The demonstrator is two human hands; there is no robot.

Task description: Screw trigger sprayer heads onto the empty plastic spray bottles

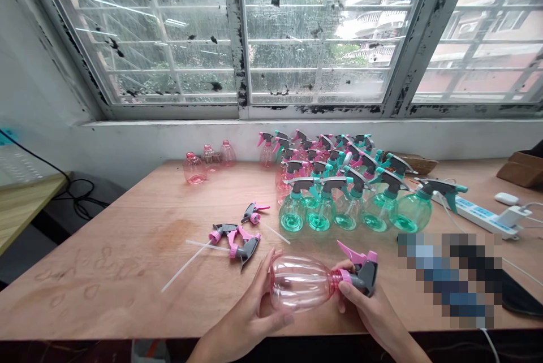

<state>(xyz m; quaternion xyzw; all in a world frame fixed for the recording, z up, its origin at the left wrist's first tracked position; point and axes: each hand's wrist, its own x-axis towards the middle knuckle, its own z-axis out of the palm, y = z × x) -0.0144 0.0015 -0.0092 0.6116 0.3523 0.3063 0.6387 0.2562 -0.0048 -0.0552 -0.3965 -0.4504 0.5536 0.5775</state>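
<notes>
Two bare hands hold one clear pink plastic spray bottle [299, 284] on its side, close over the near part of the desk [93, 289]. Its long axis runs nearly level across the view, with the base toward the left hand [250, 309] and the head toward the right hand [365, 309]. The left fingers [265, 272] wrap the ribbed body, grasping it. The right fingers [345, 289] clench around the pink neck collar [344, 277], so the right hand is nearer the grey-and-pink trigger sprayer [365, 272]. Just beyond lie three loose sprayers [240, 236] and their white dip tubes [186, 265]. Farther on stand green spray bottles [322, 213] and, behind them, pink ones [267, 154]; three headless pink bottles [195, 169] sit to the left. To the right are a pixelated patch [449, 278] and a power strip [475, 213]. Beyond everything is a barred window [322, 29].
</notes>
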